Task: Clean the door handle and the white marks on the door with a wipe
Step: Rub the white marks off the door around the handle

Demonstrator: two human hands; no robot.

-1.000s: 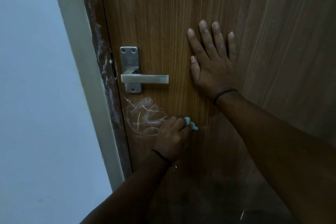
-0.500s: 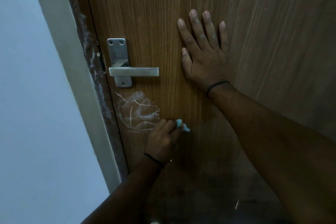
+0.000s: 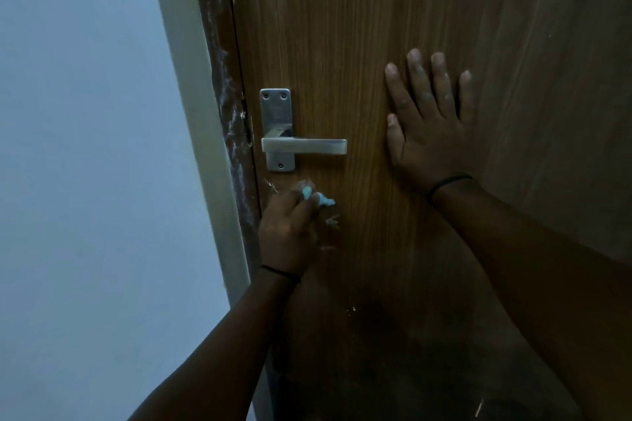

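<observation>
Scrubbing is underway: the left hand [image 3: 285, 232] is clenching a crumpled pale-blue wipe [image 3: 316, 199] against white marks [image 3: 331, 220] just below the silver metal lever door handle [image 3: 302, 146], the right hand [image 3: 431, 128] is pressing flat, fingers straight, on the brown wood-grain door [image 3: 359, 44], and the remaining streaks likely need firmer rubbing next.

Dim, pale blue-grey wall [image 3: 85, 147]

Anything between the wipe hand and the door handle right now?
Nothing visible. The left hand grips the blue wipe against the door, just below the door handle, with only bare wood between them. The right hand lies flat to the lever's right, clear of that path.
</observation>
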